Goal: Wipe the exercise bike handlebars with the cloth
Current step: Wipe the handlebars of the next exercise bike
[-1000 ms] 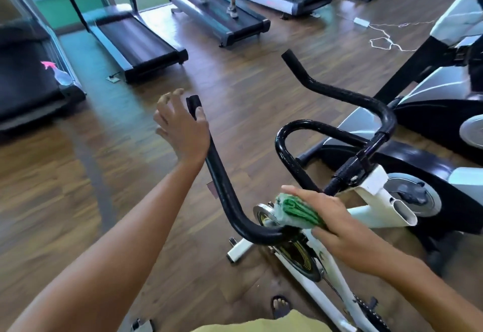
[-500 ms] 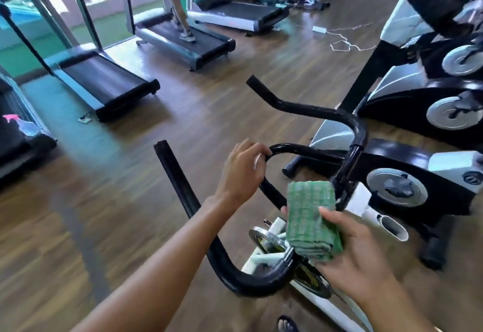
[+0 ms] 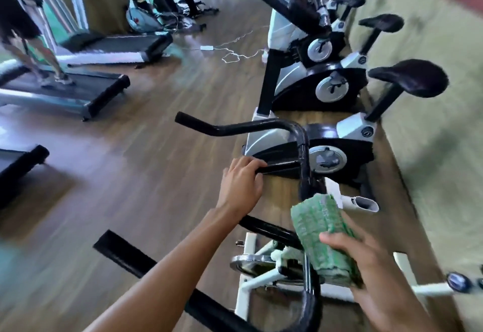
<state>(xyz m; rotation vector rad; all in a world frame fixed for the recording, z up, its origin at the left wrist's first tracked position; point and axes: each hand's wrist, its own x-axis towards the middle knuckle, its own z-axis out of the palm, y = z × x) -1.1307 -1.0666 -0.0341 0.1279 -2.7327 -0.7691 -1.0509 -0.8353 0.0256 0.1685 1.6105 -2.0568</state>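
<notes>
Glossy black handlebars (image 3: 261,125), woven green cloth (image 3: 321,235)

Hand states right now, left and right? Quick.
Left hand: closed, fingers curled round the handlebar at its inner loop.
Right hand: closed, holding the folded green cloth.

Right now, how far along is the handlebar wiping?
Done: no bar shows a visible sign of wiping. In hand: the left hand grips the inner loop of the handlebars, and the right hand holds the folded green cloth by the centre stem; contact is unclear. Left: seemingly both outer horns and the loop.
</notes>
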